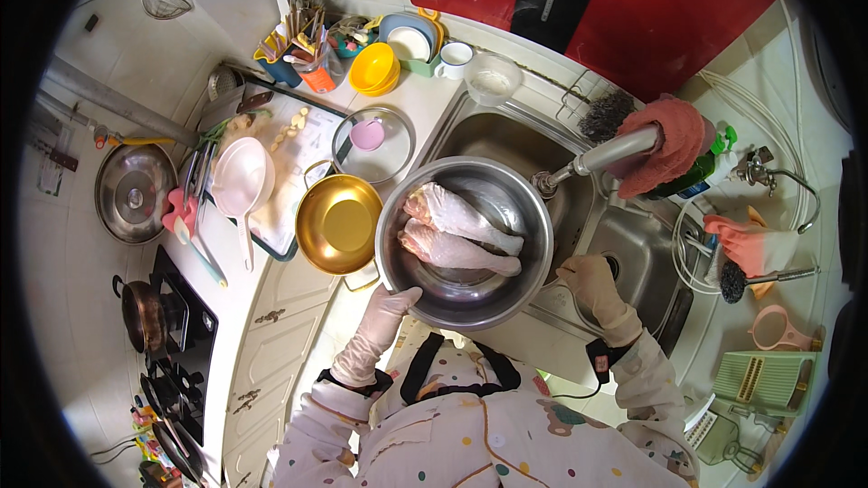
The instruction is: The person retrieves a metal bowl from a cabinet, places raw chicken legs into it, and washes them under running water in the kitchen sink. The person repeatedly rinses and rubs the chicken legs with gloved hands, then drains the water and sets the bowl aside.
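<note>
Two raw poultry drumsticks (468, 227) lie side by side in a large stainless steel bowl (465, 308), which is over the near left part of the sink. My left hand (383, 318), in a thin translucent glove, grips the bowl's near left rim. My right hand (597, 285), gloved too, is to the right of the bowl above the sink's divider, fingers curled; whether it holds anything small cannot be seen. The faucet (603, 152) reaches over the sink behind the bowl. A golden two-handled pan (339, 224) sits directly left of the bowl.
A glass lid (403, 142) with a pink cup, a cutting board (288, 234) with garlic cloves, and a pink strainer (244, 173) are on the left counter. Yellow bowls (374, 69), a white mug (456, 59) and a clear tub (493, 80) stand behind. The smaller basin (641, 244) is at right.
</note>
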Demonstrator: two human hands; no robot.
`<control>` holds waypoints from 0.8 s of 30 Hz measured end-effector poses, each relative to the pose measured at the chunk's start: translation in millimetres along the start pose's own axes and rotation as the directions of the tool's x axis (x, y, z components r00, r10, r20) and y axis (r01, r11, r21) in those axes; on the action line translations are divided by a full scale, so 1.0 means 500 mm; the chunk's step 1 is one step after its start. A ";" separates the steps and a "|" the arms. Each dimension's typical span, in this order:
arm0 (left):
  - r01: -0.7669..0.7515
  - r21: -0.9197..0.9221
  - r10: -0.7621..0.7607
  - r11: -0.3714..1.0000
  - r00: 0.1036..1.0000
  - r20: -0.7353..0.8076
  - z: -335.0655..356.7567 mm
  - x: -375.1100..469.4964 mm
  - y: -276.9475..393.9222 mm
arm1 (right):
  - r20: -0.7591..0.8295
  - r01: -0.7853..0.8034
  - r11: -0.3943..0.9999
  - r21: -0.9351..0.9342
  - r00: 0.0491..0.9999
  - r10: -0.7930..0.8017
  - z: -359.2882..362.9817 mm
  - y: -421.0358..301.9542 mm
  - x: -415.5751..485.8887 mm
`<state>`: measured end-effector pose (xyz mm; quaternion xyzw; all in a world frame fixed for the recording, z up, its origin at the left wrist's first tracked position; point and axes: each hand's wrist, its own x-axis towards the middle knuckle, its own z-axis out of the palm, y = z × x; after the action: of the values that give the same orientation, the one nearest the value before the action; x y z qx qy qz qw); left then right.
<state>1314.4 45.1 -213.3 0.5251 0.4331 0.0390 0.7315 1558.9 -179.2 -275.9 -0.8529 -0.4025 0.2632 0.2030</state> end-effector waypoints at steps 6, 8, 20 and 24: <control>-0.010 -0.047 0.010 0.999 1.000 0.017 0.001 0.005 -0.005 | -0.180 0.161 0.987 0.028 0.972 -0.154 0.009 0.008 0.000; -0.011 -0.041 0.012 0.999 1.000 0.014 0.002 0.005 -0.006 | -0.183 0.138 0.990 0.029 0.974 -0.131 0.003 0.000 -0.002; 0.019 0.064 -0.020 0.998 1.000 0.018 0.020 0.003 -0.010 | -0.434 0.448 0.894 0.007 0.807 -0.401 -0.130 -0.192 0.044; 0.031 0.055 -0.033 0.998 0.999 0.032 0.032 0.003 -0.017 | -0.343 0.486 0.870 -0.086 0.805 -0.484 -0.108 -0.258 0.111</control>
<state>1322.7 30.6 -219.7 0.5384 0.4304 0.0070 0.7245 1547.1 -65.9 -177.7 -0.7544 -0.5628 0.0462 0.3347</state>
